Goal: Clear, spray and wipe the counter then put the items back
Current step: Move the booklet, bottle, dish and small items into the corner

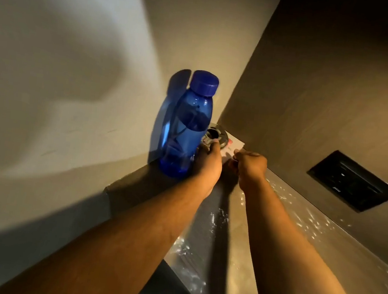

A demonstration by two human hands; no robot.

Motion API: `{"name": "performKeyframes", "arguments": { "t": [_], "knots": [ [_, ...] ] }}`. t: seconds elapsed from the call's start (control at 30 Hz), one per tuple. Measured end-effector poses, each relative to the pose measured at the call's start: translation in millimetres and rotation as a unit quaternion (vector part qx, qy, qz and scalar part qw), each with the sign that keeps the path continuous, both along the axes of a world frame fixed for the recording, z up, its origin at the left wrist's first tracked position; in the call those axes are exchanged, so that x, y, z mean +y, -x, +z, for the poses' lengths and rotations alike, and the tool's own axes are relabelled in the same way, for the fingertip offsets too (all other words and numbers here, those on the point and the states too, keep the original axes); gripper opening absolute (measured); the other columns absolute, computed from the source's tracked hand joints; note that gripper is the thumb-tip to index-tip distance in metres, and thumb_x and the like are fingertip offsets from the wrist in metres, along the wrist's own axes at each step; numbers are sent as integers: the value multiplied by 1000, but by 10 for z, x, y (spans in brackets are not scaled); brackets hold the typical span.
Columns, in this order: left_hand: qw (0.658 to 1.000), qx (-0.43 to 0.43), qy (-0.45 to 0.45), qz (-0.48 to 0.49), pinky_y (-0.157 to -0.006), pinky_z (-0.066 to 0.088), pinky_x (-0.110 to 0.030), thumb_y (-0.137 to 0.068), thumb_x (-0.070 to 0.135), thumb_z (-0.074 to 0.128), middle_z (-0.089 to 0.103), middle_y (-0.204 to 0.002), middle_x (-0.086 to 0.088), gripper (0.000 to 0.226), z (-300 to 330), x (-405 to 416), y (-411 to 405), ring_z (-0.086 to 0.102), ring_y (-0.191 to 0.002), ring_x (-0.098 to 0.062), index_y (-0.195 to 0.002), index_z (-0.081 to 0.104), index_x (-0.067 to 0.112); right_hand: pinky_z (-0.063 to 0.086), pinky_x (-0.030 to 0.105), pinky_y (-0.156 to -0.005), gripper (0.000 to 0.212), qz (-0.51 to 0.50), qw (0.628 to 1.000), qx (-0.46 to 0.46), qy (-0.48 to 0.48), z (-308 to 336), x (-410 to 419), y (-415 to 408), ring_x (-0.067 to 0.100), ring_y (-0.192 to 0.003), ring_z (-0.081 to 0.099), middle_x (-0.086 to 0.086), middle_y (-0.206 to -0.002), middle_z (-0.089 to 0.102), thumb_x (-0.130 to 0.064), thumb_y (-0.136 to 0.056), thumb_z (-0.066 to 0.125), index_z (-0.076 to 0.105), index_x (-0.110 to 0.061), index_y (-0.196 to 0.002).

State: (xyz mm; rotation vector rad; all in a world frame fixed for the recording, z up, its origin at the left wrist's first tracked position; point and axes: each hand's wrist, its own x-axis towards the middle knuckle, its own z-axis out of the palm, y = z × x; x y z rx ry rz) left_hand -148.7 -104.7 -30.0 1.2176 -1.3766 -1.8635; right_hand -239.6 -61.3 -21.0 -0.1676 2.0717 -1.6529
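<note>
A translucent blue bottle (188,126) with a blue cap stands upright in the far corner of the counter (263,228), against the wall. Just right of it sits a round clear glass dish (219,135) with a dark centre. My left hand (207,165) grips the dish's near rim, and its wrist lies close beside the bottle's base. A white card (233,144) with a small red mark lies under and beside the dish. My right hand (250,164) is closed, pinching the card's near edge.
The counter's surface glistens with wet streaks and droplets along its length. A dark socket panel (352,182) is set in the right wall above the counter. A pale wall bounds the left side, and the counter's front edge drops off at lower left.
</note>
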Motion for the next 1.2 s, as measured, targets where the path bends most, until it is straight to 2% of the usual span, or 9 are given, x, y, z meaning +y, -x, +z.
{"name": "performKeyframes", "arguments": {
  "t": [0.13,0.33,0.47,0.53,0.6,0.7,0.93,1.03,1.2],
  "knots": [
    [979,-47,200,-4,-91,43,-31,-95,39,51,47,-142,-2,43,-31,391,51,49,-125,-20,-136,45,31,49,28,-57,14,-48,995,73,-47,-9,791,167,18,-63,55,14,-76,61,-11,-93,64,69,3,-94],
    [963,-40,216,-157,-84,44,-23,-91,21,60,67,-119,-7,27,-49,1183,287,62,-107,-23,-117,65,16,50,33,-75,13,-155,959,145,-189,-101,2441,300,21,-75,61,7,-79,67,-20,-89,70,69,-16,-76],
    [929,-63,223,-290,-82,40,-20,-90,15,60,71,-112,-5,22,-158,1991,355,63,-103,-21,-110,69,15,42,15,-44,7,-192,927,163,-279,-64,3374,238,16,-66,62,5,-84,67,-21,-87,71,69,-17,-83],
    [913,-68,227,-332,-81,43,-21,-90,13,61,72,-105,-4,17,-204,2330,370,65,-99,-21,-103,71,15,44,13,-47,15,-155,916,166,-331,-52,3682,226,15,-69,61,7,-92,67,-21,-85,74,70,-12,-97],
    [908,-68,211,-355,-79,51,-25,-90,14,61,72,-97,-1,12,-236,2603,366,67,-92,-20,-93,70,20,52,27,-64,18,-68,896,150,-412,-35,3912,210,21,-73,64,9,-88,71,-25,-82,77,70,-8,-86],
    [903,-74,210,-368,-77,56,-30,-89,12,61,71,-91,2,15,-302,2849,345,66,-87,-16,-82,66,24,53,36,-65,23,10,875,111,-472,-64,4111,143,19,-67,62,6,-70,67,-29,-76,82,65,-14,-69],
    [903,-93,206,-365,-56,49,-23,-89,11,62,70,-76,2,17,-330,3070,345,65,-68,-16,-75,68,18,53,36,-66,22,52,870,123,-474,-126,4169,89,21,-69,59,6,-70,62,-24,-78,79,62,-13,-70],
    [915,-84,147,-366,-60,55,-29,-87,13,66,71,-76,-2,18,-315,3135,329,66,-68,-19,-70,66,19,47,28,-56,21,-38,925,106,-362,-46,4139,175,18,-58,58,6,-65,64,-20,-84,74,63,-13,-68],
    [933,-42,13,-358,-63,55,-34,-85,19,71,72,-83,-9,7,-170,2989,345,66,-69,-20,-84,69,12,59,38,-63,21,-134,970,114,-166,230,3604,362,22,-58,62,10,-65,67,-17,-82,76,68,-9,-64]
  ]
}}
